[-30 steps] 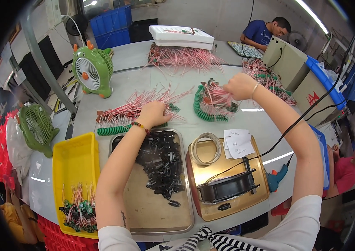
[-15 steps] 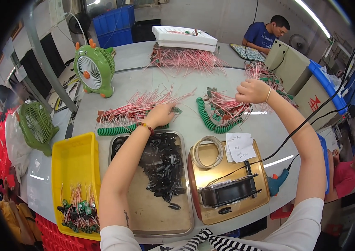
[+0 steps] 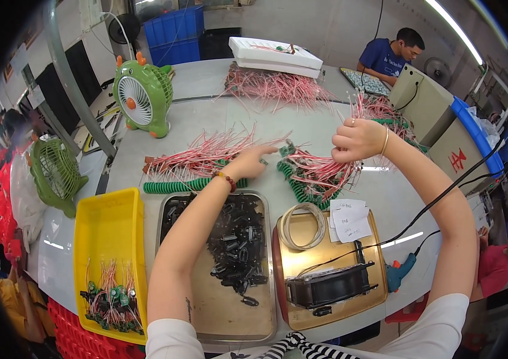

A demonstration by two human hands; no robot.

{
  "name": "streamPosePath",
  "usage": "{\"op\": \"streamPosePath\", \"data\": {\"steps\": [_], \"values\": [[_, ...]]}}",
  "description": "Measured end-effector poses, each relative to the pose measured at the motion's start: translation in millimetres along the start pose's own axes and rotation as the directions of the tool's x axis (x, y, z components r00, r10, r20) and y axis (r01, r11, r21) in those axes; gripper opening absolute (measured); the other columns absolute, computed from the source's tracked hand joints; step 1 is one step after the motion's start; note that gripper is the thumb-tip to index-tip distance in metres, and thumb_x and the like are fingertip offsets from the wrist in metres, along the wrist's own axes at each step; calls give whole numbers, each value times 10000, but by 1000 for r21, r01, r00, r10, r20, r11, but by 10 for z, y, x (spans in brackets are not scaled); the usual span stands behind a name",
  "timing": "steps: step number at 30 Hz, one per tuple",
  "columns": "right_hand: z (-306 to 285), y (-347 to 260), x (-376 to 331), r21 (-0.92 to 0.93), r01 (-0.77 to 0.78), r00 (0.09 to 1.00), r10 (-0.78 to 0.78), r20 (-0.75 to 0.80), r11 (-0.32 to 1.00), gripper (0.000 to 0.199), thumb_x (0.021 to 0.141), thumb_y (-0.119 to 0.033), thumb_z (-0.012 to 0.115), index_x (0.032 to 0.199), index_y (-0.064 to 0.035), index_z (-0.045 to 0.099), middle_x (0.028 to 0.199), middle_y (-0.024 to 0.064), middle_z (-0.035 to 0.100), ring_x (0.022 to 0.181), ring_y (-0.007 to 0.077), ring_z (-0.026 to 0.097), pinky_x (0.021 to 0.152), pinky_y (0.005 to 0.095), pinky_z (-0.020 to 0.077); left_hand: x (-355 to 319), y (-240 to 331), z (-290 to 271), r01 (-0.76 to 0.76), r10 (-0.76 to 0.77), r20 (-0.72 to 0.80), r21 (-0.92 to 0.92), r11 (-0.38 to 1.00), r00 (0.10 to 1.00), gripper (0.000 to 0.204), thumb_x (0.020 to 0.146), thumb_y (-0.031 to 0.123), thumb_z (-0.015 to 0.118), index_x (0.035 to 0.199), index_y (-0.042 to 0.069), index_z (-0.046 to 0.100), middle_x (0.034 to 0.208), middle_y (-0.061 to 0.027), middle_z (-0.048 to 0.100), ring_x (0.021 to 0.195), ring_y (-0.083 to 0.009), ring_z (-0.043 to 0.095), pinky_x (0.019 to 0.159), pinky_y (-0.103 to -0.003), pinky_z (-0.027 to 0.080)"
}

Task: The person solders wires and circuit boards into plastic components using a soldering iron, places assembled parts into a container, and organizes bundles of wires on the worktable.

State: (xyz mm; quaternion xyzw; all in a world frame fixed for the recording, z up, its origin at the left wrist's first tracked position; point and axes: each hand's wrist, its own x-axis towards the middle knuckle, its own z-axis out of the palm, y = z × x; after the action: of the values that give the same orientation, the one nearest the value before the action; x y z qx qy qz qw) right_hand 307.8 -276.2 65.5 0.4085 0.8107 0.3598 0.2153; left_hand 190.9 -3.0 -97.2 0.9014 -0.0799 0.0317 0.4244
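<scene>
Beyond the steel tray (image 3: 239,326), the left hand (image 3: 250,163) parts thumb and forefinger near a wire bundle (image 3: 319,167); the right hand (image 3: 354,141) curls its fingers together at the bundle's wires, any pinch hidden.

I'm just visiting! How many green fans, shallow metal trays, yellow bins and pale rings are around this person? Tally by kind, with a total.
Green fans: 2 (right fan, left fan)
Metal trays: 2 (silver tray, gold tray)
Yellow bin: 1
Pale ring: 1
Total: 6
</scene>
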Motion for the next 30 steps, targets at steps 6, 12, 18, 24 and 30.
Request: {"op": "streamPosePath", "data": {"steps": [6,12,18,24,30], "values": [[134,9,96,7,-64,998,64,-8,998,157,732,-207,584,786,-197,437,736,-11,430,678,137,493,596,261,415,37,-129,70,26,-52,126,198,980,991,479,668,261,721,1060,-3,645,980,-232,650,926,-350,627,840,-378,488],[351,-14,-59,30,-163,986,162,38,986,129,762,-215,577,801,-180,459,748,-8,448,693,147,511,609,270,414,-78,189,-125,-20,-68,225,368,930,972,420,645,355,759,826,-16,681,714,-193,640,691,-325,628,669,-397,493],[520,52,61,10,-215,974,214,81,977,99,784,-211,568,819,-184,480,774,-8,480,727,147,538,625,278,433,-193,189,-263,3,-128,232,475,880,964,429,641,375,776,766,-18,659,695,-179,631,667,-308,620,637,-394,481],[690,62,131,1,-262,962,261,87,965,85,797,-200,563,842,-185,492,781,-8,501,731,147,551,625,285,440,-265,166,-308,74,-178,193,450,890,965,443,636,390,779,747,-22,662,690,-182,628,668,-306,618,630,-394,475],[895,14,121,-4,-339,932,336,138,941,93,806,-178,554,886,-173,508,777,-7,511,730,152,567,646,296,452,-344,127,-303,18,-94,165,411,911,982,442,687,394,757,730,-30,640,661,-187,598,638,-310,588,623,-395,459]]}}
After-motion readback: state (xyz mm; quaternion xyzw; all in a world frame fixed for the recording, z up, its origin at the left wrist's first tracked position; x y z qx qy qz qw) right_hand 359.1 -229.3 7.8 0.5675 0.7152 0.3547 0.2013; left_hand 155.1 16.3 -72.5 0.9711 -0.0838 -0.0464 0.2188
